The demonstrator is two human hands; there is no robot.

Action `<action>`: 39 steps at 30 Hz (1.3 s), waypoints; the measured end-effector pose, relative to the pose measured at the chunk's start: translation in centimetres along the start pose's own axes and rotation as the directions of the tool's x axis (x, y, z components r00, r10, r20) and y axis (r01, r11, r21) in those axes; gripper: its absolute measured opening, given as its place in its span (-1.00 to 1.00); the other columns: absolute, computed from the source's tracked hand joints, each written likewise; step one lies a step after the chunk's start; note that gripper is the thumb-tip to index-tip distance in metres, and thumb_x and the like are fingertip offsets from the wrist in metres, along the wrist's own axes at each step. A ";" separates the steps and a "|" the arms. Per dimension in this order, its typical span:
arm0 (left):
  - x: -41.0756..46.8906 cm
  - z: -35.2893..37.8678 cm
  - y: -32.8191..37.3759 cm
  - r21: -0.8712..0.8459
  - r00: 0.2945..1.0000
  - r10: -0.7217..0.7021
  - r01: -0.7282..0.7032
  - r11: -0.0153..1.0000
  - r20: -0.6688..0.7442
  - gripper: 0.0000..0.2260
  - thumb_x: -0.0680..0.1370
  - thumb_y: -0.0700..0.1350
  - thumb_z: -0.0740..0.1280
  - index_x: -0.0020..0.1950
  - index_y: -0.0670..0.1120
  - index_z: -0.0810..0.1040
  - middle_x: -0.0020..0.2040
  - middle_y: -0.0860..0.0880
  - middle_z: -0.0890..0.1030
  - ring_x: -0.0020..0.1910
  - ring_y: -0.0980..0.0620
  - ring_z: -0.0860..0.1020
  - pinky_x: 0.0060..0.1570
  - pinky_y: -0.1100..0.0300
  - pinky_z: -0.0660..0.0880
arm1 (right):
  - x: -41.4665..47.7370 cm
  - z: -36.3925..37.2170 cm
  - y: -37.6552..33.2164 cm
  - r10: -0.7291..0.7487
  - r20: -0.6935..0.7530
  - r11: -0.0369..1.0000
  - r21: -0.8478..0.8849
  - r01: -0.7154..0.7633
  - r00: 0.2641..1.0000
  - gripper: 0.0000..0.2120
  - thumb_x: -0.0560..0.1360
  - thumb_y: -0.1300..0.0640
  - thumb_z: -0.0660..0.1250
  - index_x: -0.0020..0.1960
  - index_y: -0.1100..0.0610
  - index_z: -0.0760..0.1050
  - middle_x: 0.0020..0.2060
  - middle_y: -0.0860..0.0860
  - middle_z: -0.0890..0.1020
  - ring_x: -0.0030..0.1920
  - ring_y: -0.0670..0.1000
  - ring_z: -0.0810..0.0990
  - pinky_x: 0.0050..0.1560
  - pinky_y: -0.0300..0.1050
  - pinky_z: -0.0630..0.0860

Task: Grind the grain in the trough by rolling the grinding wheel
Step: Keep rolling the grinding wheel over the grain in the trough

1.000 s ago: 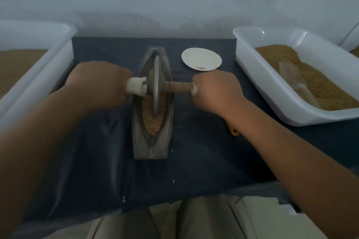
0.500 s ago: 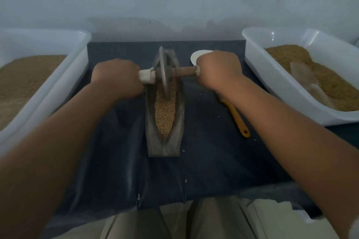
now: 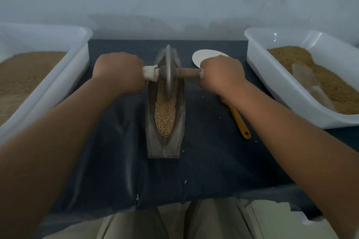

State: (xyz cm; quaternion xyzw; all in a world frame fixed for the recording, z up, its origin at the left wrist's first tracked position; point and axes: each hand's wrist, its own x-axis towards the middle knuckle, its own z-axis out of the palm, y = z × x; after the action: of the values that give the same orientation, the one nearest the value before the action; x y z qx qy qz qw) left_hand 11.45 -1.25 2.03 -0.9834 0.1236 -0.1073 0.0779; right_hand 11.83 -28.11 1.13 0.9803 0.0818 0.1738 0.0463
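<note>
A boat-shaped grey trough (image 3: 180, 114) lies lengthwise on the dark cloth in the middle, with tan grain (image 3: 165, 118) filling its groove. The thin grey grinding wheel (image 3: 168, 68) stands upright in the far half of the trough, on a wooden axle (image 3: 189, 73) that crosses it. My left hand (image 3: 119, 72) is closed on the axle's left, white-wrapped end (image 3: 150, 72). My right hand (image 3: 221, 73) is closed on the axle's right end. The near half of the grain lies uncovered.
White tubs of brown grain stand at the left (image 3: 64, 75) and right (image 3: 272, 79); a pale scoop (image 3: 308, 85) lies in the right one. A white dish (image 3: 202, 56) sits behind my right hand, an orange-handled tool (image 3: 240, 122) on the cloth under my right forearm.
The wheel rolled from the trough's middle to its far end, then came back a little toward me. Both hands stayed closed on the axle and moved with it.
</note>
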 end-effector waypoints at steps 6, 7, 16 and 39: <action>-2.4 1.1 -1.1 -0.026 0.998 0.043 -0.042 0.999 0.042 -0.84 0.41 0.16 0.26 -0.27 0.14 0.38 -0.30 0.11 0.46 -0.25 -0.09 0.58 -0.27 0.10 0.44 | -3.4 -1.2 -0.2 -0.113 0.001 0.992 -0.053 0.113 0.994 -0.80 0.46 0.05 0.24 -0.30 0.03 0.31 -0.39 -0.02 0.42 -0.43 0.05 0.37 -0.41 -0.17 0.17; -3.5 1.4 -1.1 0.018 0.998 0.067 -0.067 0.998 0.010 -0.85 0.40 0.17 0.24 -0.29 0.14 0.36 -0.34 0.12 0.43 -0.34 -0.04 0.52 -0.33 0.14 0.39 | -4.9 -1.3 -0.1 -0.130 0.017 0.990 -0.044 0.130 0.991 -0.75 0.48 0.02 0.24 -0.33 0.01 0.27 -0.42 -0.04 0.40 -0.46 0.01 0.33 -0.42 -0.17 0.14; -1.0 -0.3 -0.2 -0.024 0.996 -0.001 0.004 1.000 0.092 -0.89 0.45 0.10 0.32 -0.19 0.10 0.46 -0.28 0.10 0.44 -0.26 -0.07 0.47 -0.22 0.07 0.43 | -0.3 -1.3 -2.3 -0.109 0.111 0.994 0.023 0.107 0.988 -0.75 0.46 0.03 0.33 -0.31 0.02 0.31 -0.32 -0.03 0.49 -0.25 0.13 0.55 -0.32 -0.14 0.33; -4.5 0.7 -1.1 -0.012 0.999 0.051 -0.051 0.999 0.004 -0.81 0.42 0.21 0.26 -0.29 0.17 0.34 -0.35 0.15 0.36 -0.34 -0.03 0.43 -0.29 0.13 0.38 | -5.0 -0.8 -1.5 -0.194 -0.082 0.981 -0.037 0.192 0.978 -0.62 0.51 -0.03 0.24 -0.37 -0.01 0.13 -0.49 -0.06 0.34 -0.50 0.05 0.30 -0.44 -0.19 0.14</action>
State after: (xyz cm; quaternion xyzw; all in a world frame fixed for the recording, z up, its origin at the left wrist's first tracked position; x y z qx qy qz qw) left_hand 7.57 1.06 0.65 -0.9807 0.1490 -0.1025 0.0748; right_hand 6.71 -27.43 0.03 0.9587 0.1759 0.2112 0.0733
